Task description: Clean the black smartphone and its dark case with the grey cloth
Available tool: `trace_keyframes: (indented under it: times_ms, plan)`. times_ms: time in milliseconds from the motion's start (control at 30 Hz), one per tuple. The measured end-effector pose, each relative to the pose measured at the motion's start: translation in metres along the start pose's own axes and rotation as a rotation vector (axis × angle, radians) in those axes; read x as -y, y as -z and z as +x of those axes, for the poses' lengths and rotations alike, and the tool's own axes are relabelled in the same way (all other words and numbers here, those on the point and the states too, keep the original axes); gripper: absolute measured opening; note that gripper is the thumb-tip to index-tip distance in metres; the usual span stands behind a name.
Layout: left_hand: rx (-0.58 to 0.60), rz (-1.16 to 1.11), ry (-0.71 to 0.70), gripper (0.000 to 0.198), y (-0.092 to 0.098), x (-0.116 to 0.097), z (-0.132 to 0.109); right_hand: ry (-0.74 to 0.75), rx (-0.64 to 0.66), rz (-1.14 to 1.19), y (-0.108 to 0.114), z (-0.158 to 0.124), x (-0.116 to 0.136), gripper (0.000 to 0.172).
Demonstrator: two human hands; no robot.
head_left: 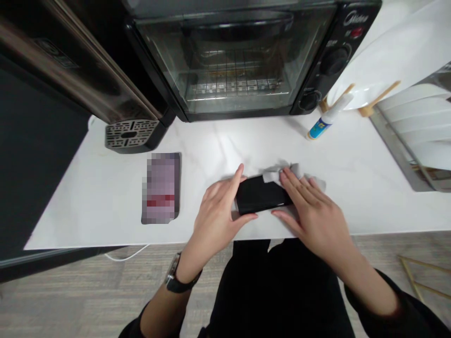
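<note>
A black smartphone lies flat near the front edge of the white counter, its dark glossy face up. My left hand grips its left end, the thumb along the near edge and the fingers at the far edge. A crumpled grey cloth covers part of the phone's right end. On that cloth rests my right hand, fingers stretched over it and pressing down, thumb apart near the phone's front edge. The right end of the phone is hidden under hand and cloth.
A second device with a blurred screen lies to the left. Behind stand a black toaster oven and a machine with a slotted drip tray. A small white-and-blue bottle and a dish rack are at right.
</note>
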State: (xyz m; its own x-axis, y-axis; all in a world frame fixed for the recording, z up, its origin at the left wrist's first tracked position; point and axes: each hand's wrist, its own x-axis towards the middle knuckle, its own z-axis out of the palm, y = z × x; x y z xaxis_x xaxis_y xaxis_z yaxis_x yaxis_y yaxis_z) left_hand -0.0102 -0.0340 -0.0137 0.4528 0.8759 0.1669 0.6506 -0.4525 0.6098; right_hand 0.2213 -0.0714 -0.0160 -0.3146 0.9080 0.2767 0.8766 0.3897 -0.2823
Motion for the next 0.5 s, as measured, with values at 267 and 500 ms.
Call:
trace_keyframes:
  times_ms: [267,500]
  plan:
    - [-0.004,-0.032,0.010,0.110,0.000,0.001,0.002,0.214,0.110,0.202,-0.011,0.001,0.036,0.087]
    - [0.002,-0.006,0.004,0.114,0.000,0.002,0.002,-0.070,-0.060,-0.001,-0.010,0.004,0.020,0.092]
